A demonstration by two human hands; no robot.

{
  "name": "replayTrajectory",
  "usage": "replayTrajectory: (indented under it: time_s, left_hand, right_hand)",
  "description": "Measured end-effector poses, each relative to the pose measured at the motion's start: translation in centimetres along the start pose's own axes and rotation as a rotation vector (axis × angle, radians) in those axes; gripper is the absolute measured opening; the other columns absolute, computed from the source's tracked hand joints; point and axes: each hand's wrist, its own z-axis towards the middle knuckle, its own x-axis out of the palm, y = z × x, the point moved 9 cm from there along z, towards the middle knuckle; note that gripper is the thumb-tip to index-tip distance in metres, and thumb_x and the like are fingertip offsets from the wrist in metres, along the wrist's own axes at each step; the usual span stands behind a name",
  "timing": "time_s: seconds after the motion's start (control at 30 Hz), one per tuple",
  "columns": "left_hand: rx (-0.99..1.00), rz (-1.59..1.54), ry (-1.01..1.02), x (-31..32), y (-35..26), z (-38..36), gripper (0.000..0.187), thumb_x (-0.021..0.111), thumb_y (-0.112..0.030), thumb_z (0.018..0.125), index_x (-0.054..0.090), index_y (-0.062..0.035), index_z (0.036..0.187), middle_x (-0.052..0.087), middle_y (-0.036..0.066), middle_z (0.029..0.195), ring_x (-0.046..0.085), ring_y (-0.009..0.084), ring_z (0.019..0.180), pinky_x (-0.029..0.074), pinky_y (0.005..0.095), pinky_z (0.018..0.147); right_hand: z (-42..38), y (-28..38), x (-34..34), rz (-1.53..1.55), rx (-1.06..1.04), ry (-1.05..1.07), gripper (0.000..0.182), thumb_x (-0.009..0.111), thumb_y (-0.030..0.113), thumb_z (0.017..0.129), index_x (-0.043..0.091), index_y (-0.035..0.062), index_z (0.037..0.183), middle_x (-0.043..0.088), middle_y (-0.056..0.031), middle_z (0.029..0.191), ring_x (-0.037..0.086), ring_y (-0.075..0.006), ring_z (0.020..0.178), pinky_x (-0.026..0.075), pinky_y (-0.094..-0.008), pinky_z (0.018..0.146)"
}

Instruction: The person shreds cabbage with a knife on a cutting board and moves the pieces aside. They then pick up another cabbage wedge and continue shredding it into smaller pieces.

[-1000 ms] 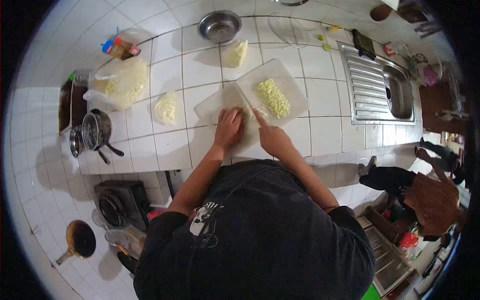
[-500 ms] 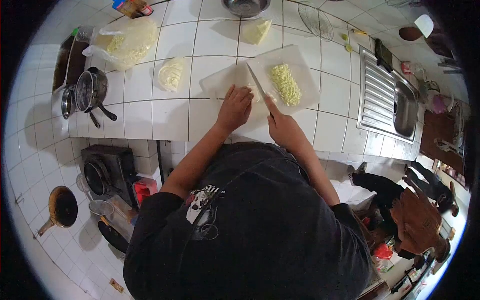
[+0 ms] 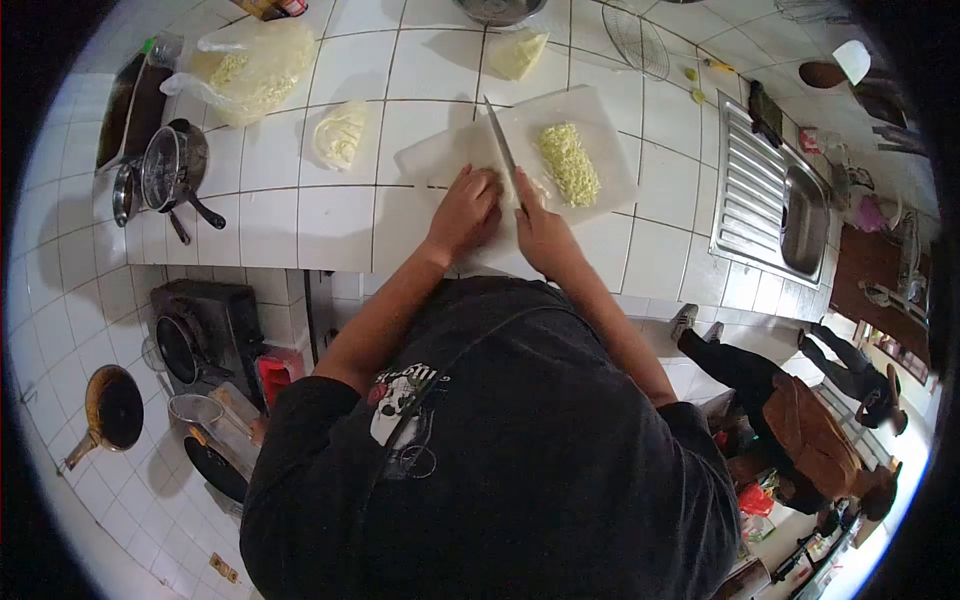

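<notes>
My right hand (image 3: 543,235) is closed round the handle of a kitchen knife (image 3: 502,140). Its blade points away from me over the pale cutting board (image 3: 425,158), close beside my left fingers. With fingers curled down, my left hand (image 3: 467,210) presses on a pale piece of cabbage, mostly hidden beneath it. To the right of the blade, a pile of shredded cabbage (image 3: 568,165) rests on the board. A cabbage wedge (image 3: 518,54) sits on the tiles behind the board, and another cut cabbage piece (image 3: 340,135) lies to its left.
A plastic bag (image 3: 255,75) holding shredded cabbage stands at the far left, near pans (image 3: 175,165). Behind are a metal bowl (image 3: 498,10) and a wire strainer (image 3: 636,40). A steel sink (image 3: 803,215) is on the right. Other people (image 3: 800,420) are in the background at right.
My right hand and the knife have shifted left, closer to my left hand. My left fingers are more curled. The view has moved slightly.
</notes>
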Motion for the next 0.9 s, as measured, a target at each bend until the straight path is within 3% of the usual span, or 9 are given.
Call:
replayTrajectory:
  time_s: [0.1, 0.17, 0.3, 0.37, 0.47, 0.57, 0.8, 0.9]
  left_hand:
    - [-0.023, -0.014, 0.046, -0.2, -0.1, 0.3, 0.023, 0.071, -0.011, 0.084, 0.066, -0.0036, 0.105, 0.061, 0.017, 0.123, 0.059, 0.0338, 0.120, 0.038, 0.0564, 0.114]
    - [-0.028, 0.046, -0.073, -0.7, 0.1, 0.1, 0.019, 0.073, -0.016, 0.085, 0.067, -0.0069, 0.101, 0.063, 0.013, 0.117, 0.059, 0.0308, 0.117, 0.036, 0.0563, 0.113]
    - [-0.031, 0.150, -0.086, -0.9, -0.1, -0.2, 0.019, 0.074, -0.022, 0.084, 0.067, -0.0102, 0.098, 0.063, 0.007, 0.113, 0.059, 0.0273, 0.115, 0.035, 0.0545, 0.111]
    - [-0.040, 0.149, -0.050, -0.6, 0.0, -0.2, 0.021, 0.075, -0.025, 0.084, 0.067, -0.0114, 0.097, 0.063, 0.004, 0.114, 0.059, 0.0252, 0.115, 0.033, 0.0519, 0.110]
    - [-0.051, 0.152, -0.006, -0.4, 0.1, -0.2, 0.022, 0.075, -0.025, 0.083, 0.067, -0.0113, 0.099, 0.064, 0.004, 0.115, 0.059, 0.0249, 0.115, 0.034, 0.0520, 0.109]
    - [-0.054, 0.111, -0.046, -0.6, 0.1, -0.3, 0.023, 0.074, -0.023, 0.083, 0.068, -0.0110, 0.102, 0.064, 0.003, 0.115, 0.059, 0.0242, 0.114, 0.033, 0.0526, 0.109]
    - [-0.074, 0.119, -0.033, -0.6, 0.2, -0.2, 0.028, 0.070, -0.019, 0.081, 0.068, -0.0099, 0.108, 0.064, 0.004, 0.116, 0.058, 0.0236, 0.115, 0.032, 0.0518, 0.110]
    - [-0.059, 0.129, -0.033, -0.7, -0.1, -0.2, 0.031, 0.070, -0.017, 0.080, 0.067, -0.0096, 0.110, 0.064, 0.003, 0.116, 0.058, 0.0235, 0.115, 0.032, 0.0517, 0.111]
  right_hand:
    - [0.2, -1.4, 0.9, -0.055, -0.008, 0.049, 0.069, 0.048, 0.012, 0.100, 0.020, 0.0201, 0.162, 0.064, -0.0390, 0.104, 0.063, -0.0558, 0.095, 0.047, -0.0624, 0.082]
    - [-1.2, 1.0, -1.2, -0.094, 0.088, 0.124, 0.068, 0.048, 0.013, 0.100, 0.021, 0.0199, 0.162, 0.065, -0.0383, 0.104, 0.063, -0.0552, 0.096, 0.048, -0.0612, 0.085]
    - [-3.7, 2.4, -4.5, -0.092, 0.031, 0.152, 0.064, 0.047, 0.016, 0.101, 0.026, 0.0220, 0.161, 0.066, -0.0374, 0.093, 0.065, -0.0538, 0.094, 0.048, -0.0585, 0.088]
    - [-4.7, 2.0, -4.8, -0.163, 0.153, 0.263, 0.063, 0.046, 0.019, 0.101, 0.027, 0.0240, 0.161, 0.067, -0.0369, 0.092, 0.065, -0.0535, 0.094, 0.048, -0.0585, 0.088]
    - [-5.4, 1.8, -5.1, -0.202, 0.174, 0.283, 0.062, 0.046, 0.020, 0.102, 0.027, 0.0244, 0.161, 0.067, -0.0366, 0.093, 0.065, -0.0537, 0.094, 0.048, -0.0584, 0.088]
    - [-5.8, 2.5, -5.4, -0.230, 0.125, 0.279, 0.066, 0.050, 0.019, 0.099, 0.025, 0.0187, 0.160, 0.067, -0.0352, 0.084, 0.065, -0.0538, 0.086, 0.048, -0.0631, 0.082]
    - [-5.6, 1.3, -3.2, -0.238, 0.117, 0.256, 0.067, 0.048, 0.017, 0.100, 0.022, 0.0197, 0.161, 0.066, -0.0356, 0.085, 0.066, -0.0540, 0.083, 0.048, -0.0640, 0.080]
    - [-3.3, -0.8, 0.1, -0.161, 0.040, 0.139, 0.070, 0.048, 0.016, 0.099, 0.018, 0.0204, 0.162, 0.066, -0.0360, 0.085, 0.066, -0.0535, 0.082, 0.048, -0.0646, 0.081]
